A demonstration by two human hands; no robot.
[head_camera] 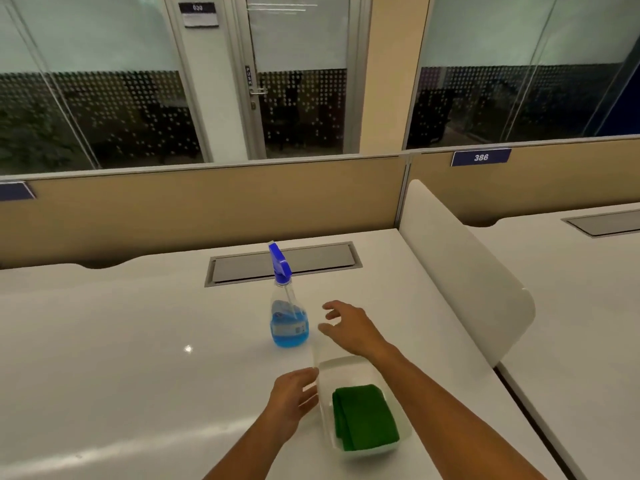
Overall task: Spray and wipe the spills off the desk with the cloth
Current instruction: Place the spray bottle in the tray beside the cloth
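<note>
A clear spray bottle with blue liquid and a blue trigger head stands upright on the white desk. Just right of it hovers my right hand, fingers spread, a small gap from the bottle and holding nothing. A folded green cloth lies in a white tray near the desk's front. My left hand rests against the tray's left wall, fingers loosely apart. No spill shows clearly on the glossy desktop.
A grey cable hatch is set into the desk behind the bottle. A white divider panel rises along the right side, with another desk beyond it. A tan partition closes the back.
</note>
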